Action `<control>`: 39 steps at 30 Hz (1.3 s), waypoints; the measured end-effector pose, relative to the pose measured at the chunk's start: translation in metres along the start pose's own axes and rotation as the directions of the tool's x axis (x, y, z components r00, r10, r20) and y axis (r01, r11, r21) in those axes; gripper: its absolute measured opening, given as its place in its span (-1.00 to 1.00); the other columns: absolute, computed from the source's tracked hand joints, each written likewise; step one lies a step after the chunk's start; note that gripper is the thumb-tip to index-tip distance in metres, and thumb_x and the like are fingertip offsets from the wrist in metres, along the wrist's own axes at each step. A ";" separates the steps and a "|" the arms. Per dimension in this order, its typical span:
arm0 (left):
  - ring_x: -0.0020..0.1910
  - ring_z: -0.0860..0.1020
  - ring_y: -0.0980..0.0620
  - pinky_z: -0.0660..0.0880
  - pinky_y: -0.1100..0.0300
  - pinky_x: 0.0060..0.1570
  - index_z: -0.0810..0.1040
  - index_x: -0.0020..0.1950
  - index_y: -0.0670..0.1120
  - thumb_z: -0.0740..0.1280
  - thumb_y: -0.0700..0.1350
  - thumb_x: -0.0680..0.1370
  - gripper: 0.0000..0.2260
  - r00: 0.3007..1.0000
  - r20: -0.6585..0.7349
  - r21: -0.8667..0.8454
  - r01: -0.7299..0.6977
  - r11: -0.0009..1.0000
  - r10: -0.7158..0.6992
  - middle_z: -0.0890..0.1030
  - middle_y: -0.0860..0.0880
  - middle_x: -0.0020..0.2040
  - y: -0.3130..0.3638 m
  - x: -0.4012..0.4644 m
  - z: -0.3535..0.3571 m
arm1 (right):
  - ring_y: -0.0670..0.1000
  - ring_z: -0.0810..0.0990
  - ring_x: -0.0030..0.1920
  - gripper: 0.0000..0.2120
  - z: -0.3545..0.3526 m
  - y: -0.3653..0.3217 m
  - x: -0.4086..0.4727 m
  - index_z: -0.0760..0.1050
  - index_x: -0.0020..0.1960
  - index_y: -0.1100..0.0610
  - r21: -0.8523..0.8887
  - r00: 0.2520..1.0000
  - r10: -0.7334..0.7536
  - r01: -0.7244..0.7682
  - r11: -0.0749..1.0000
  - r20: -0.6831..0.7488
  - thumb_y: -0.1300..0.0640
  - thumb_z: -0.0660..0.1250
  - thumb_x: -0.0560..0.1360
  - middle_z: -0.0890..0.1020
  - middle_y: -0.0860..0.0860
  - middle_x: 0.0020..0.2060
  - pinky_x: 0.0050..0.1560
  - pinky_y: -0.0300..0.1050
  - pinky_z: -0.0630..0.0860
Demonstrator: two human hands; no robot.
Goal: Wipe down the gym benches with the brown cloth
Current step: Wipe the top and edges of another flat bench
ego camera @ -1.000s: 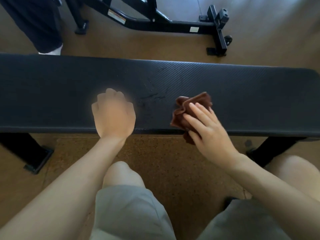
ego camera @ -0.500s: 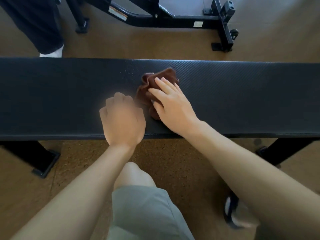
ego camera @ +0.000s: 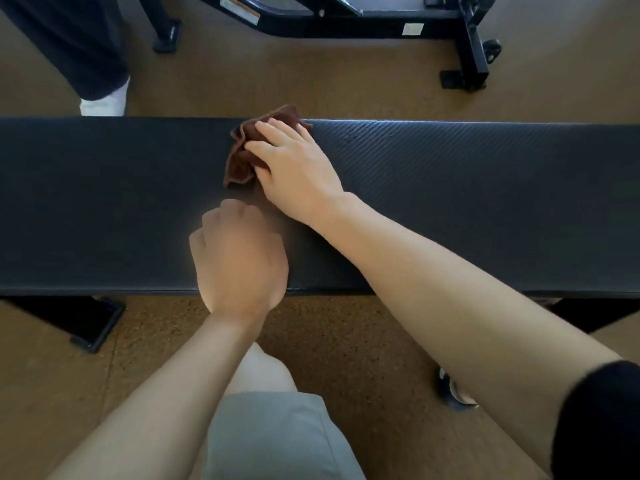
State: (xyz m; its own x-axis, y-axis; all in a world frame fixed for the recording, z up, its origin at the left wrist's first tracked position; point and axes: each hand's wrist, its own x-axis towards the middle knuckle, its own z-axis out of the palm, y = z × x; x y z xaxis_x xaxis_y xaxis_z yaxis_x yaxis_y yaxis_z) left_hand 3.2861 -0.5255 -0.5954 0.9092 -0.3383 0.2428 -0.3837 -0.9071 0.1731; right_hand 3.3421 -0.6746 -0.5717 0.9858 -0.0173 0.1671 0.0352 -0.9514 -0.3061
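Note:
A long black padded gym bench (ego camera: 467, 209) runs across the view from left to right. The crumpled brown cloth (ego camera: 242, 157) lies on it at the far edge, a little left of centre. My right hand (ego camera: 294, 171) presses flat on the cloth with fingers spread over it. My left hand (ego camera: 239, 261) rests as a loose fist on the near part of the pad, just below the cloth, holding nothing.
A black steel frame of another gym machine (ego camera: 363, 26) stands on the brown floor behind the bench. Another person's dark trouser leg and white shoe (ego camera: 104, 102) are at the back left. The bench's black foot (ego camera: 93, 327) sits at the lower left.
My right hand has pushed the cloth away from me, from the near right part of the pad to the far edge. My left hand has stayed resting on the pad.

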 end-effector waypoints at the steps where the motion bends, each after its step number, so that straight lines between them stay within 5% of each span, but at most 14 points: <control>1: 0.17 0.44 -0.15 0.36 -0.07 0.11 0.56 0.04 -0.13 0.14 -0.07 0.60 -0.76 1.000 0.002 0.001 0.002 1.000 -0.002 0.52 -0.09 0.17 0.000 0.000 0.000 | 0.11 0.29 0.56 -0.65 0.000 0.000 0.004 0.56 0.40 0.04 0.004 1.000 0.003 -0.003 1.000 -0.013 0.07 0.19 0.68 0.44 0.05 0.51 0.61 0.10 0.09; 4: 0.15 0.44 -0.15 0.35 -0.06 0.09 0.55 -0.01 -0.13 0.12 -0.08 0.58 -0.76 1.000 0.001 -0.025 0.011 1.000 -0.011 0.51 -0.09 0.16 0.001 0.001 -0.002 | 0.10 0.29 0.56 -0.64 -0.006 0.012 0.001 0.53 0.43 0.05 0.030 1.000 -0.017 0.017 0.999 -0.015 0.09 0.21 0.67 0.44 0.04 0.50 0.59 0.06 0.10; 7: 0.13 0.45 -0.15 0.34 -0.06 0.09 0.53 -0.06 -0.12 0.12 -0.09 0.57 -0.78 1.000 -0.006 -0.051 0.030 0.998 -0.030 0.52 -0.09 0.14 0.001 0.000 -0.003 | 0.22 0.48 0.39 -0.64 -0.016 0.048 -0.010 0.64 0.26 0.16 0.042 0.997 0.020 -0.017 0.999 -0.075 0.16 0.23 0.54 0.59 0.13 0.33 0.46 0.14 0.34; 13: 0.15 0.46 -0.15 0.39 -0.06 0.11 0.53 -0.06 -0.12 0.11 -0.07 0.56 -0.77 0.999 -0.005 -0.078 0.037 0.996 -0.037 0.53 -0.09 0.13 0.002 -0.001 -0.002 | 0.18 0.50 0.34 -0.63 -0.072 0.153 -0.070 0.65 0.26 0.13 0.108 0.892 0.415 -0.401 0.910 -0.180 0.20 0.21 0.53 0.61 0.11 0.28 0.39 -0.14 0.35; 16: 0.16 0.46 -0.14 0.38 -0.07 0.11 0.53 -0.06 -0.12 0.13 -0.08 0.56 -0.79 0.999 -0.009 -0.076 0.036 0.996 -0.037 0.54 -0.09 0.14 0.003 -0.001 0.000 | 0.19 0.50 0.33 -0.62 -0.062 0.155 -0.064 0.67 0.22 0.17 0.081 0.843 0.494 -0.489 0.869 -0.214 0.15 0.17 0.54 0.62 0.12 0.25 0.43 -0.02 0.36; 21: 0.15 0.45 -0.14 0.37 -0.06 0.09 0.52 -0.07 -0.12 0.14 -0.10 0.56 -0.81 1.000 -0.016 -0.051 0.025 0.998 -0.026 0.53 -0.08 0.13 0.002 -0.002 0.001 | 0.25 0.50 0.30 -0.66 -0.021 0.082 -0.025 0.66 0.08 0.17 -0.040 0.916 0.345 -0.360 0.932 -0.204 0.11 0.18 0.49 0.61 0.13 0.23 0.37 0.21 0.36; 28: 0.17 0.44 -0.17 0.35 -0.08 0.10 0.53 -0.03 -0.13 0.10 -0.06 0.58 -0.75 1.000 0.025 -0.038 0.002 0.999 -0.001 0.52 -0.11 0.15 0.002 -0.001 -0.005 | 0.14 0.38 0.48 -0.71 -0.007 -0.001 -0.070 0.61 0.27 0.13 0.073 0.996 0.022 -0.016 0.997 -0.084 0.16 0.30 0.57 0.53 0.10 0.39 0.58 0.20 0.15; 33: 0.17 0.45 -0.18 0.36 -0.09 0.11 0.53 -0.04 -0.13 0.12 -0.08 0.57 -0.77 1.000 0.018 -0.038 0.023 0.999 -0.022 0.51 -0.11 0.14 0.003 -0.002 -0.005 | 0.08 0.25 0.60 -0.59 -0.032 -0.003 -0.158 0.50 0.45 0.04 0.073 0.996 0.013 -0.019 0.997 0.086 0.07 0.16 0.63 0.41 0.05 0.53 0.64 0.15 0.09; 39: 0.15 0.44 -0.17 0.36 -0.09 0.10 0.54 -0.06 -0.14 0.14 -0.11 0.55 -0.79 1.000 0.015 -0.050 0.023 0.998 -0.022 0.52 -0.10 0.13 0.003 0.001 -0.003 | 0.14 0.36 0.49 -0.59 -0.029 0.025 -0.073 0.59 0.32 0.10 0.079 0.998 0.066 -0.066 0.995 0.002 0.05 0.12 0.60 0.49 0.09 0.43 0.58 0.22 0.18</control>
State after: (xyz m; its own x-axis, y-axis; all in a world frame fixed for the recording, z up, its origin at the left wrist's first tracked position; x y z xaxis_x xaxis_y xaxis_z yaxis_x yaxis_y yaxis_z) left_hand 3.2852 -0.5276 -0.5915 0.9198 -0.3216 0.2249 -0.3704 -0.9009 0.2263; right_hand 3.2665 -0.7060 -0.5643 0.9863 -0.0794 0.1448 -0.0169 -0.9208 -0.3897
